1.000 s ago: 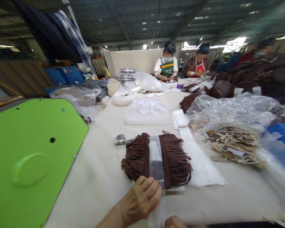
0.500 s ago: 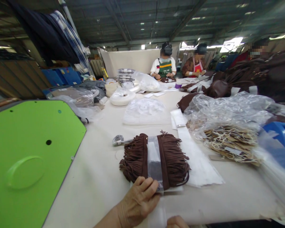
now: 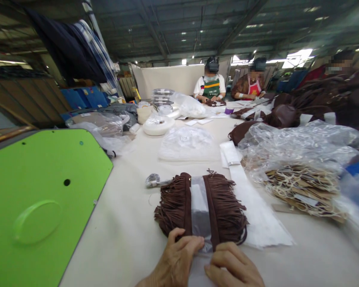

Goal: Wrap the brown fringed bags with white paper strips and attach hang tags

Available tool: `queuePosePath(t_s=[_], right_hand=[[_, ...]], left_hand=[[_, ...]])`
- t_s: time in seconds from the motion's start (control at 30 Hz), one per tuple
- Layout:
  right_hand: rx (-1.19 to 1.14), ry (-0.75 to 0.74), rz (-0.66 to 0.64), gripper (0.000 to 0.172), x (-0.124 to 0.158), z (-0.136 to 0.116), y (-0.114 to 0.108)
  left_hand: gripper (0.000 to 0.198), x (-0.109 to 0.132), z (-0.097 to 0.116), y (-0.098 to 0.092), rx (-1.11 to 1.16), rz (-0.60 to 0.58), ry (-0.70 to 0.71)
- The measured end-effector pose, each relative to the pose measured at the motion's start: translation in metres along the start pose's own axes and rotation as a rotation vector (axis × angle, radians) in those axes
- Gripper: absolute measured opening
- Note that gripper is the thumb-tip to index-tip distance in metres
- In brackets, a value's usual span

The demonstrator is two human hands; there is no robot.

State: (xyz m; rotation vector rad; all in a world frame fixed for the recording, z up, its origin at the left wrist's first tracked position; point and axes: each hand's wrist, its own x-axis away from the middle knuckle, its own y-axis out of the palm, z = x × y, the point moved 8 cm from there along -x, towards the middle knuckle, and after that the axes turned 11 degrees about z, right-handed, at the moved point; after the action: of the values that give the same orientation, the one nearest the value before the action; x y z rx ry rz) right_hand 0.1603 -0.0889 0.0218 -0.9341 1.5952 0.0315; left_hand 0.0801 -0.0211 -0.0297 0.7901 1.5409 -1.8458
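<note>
A dark brown fringed bag [image 3: 227, 203] lies flat on the table, its two fringed sides spread apart. Down its middle runs a clear plastic strip [image 3: 200, 207] with white material beneath. My left hand [image 3: 178, 259] is at the bag's near edge, fingers bent and closed on the strip's near end. Just to its right, my right hand [image 3: 233, 265] has curled fingers closed at the right side of the same strip, close to the bag's lower corner. The strip's lower part passes between both hands toward me. My fingertips are partly hidden.
At left stands a bright green board [image 3: 48, 187]. White sheets [image 3: 263, 219] lie right of the bag, beside stringed paper tags [image 3: 305, 189] and crumpled plastic [image 3: 305, 139]. Stacked clear bags [image 3: 187, 143] and a white roll [image 3: 158, 125] lie beyond. Co-workers [image 3: 211, 85] sit across the table.
My right hand has come up from the bottom edge to the plastic strip beside my left hand. My left hand stays at the bag's near edge. The whole view has shifted slightly.
</note>
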Motion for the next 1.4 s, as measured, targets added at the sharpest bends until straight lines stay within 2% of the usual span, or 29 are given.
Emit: queuePosePath(t_s=[0.1,0.2,0.27,0.37,0.5,0.7,0.77,0.93,1.2,1.4], right_hand=[[0.021,0.156,-0.021,0.018,-0.013,0.03,0.007],[0.059,0.378,-0.025,0.02,-0.007,0.062,0.017],[0.091,0.471,-0.021,0.021,0.002,0.075,0.024],[0.141,0.554,-0.047,0.022,0.014,0.087,0.033],[0.198,0.616,-0.064,0.02,0.024,0.097,0.038],[0.274,0.554,-0.079,0.023,0.025,0.098,0.039],[0.295,0.525,-0.075,0.023,0.025,0.097,0.038],[0.294,0.492,-0.062,0.02,0.024,0.098,0.038],[0.206,0.576,-0.006,0.014,0.021,0.102,0.032],[0.188,0.538,0.057,0.013,0.02,0.096,0.029]], left_hand=[[0.033,0.003,-0.009,0.0,-0.053,0.132,-0.171],[0.028,0.008,-0.02,0.009,-0.054,0.154,-0.438],[0.031,0.013,-0.026,0.013,-0.051,0.18,-0.575],[0.036,0.019,-0.03,0.012,-0.107,0.24,-0.659],[0.027,0.014,-0.026,0.008,-0.295,0.242,-0.52],[0.027,-0.013,-0.011,0.013,-0.558,0.095,-0.109],[0.029,-0.019,-0.009,0.017,-0.608,0.036,-0.048],[0.033,-0.022,-0.013,0.023,-0.649,-0.074,-0.061],[0.038,-0.019,-0.018,0.026,-0.609,-0.139,-0.16],[0.043,-0.016,-0.017,0.028,-0.612,-0.137,-0.152]])
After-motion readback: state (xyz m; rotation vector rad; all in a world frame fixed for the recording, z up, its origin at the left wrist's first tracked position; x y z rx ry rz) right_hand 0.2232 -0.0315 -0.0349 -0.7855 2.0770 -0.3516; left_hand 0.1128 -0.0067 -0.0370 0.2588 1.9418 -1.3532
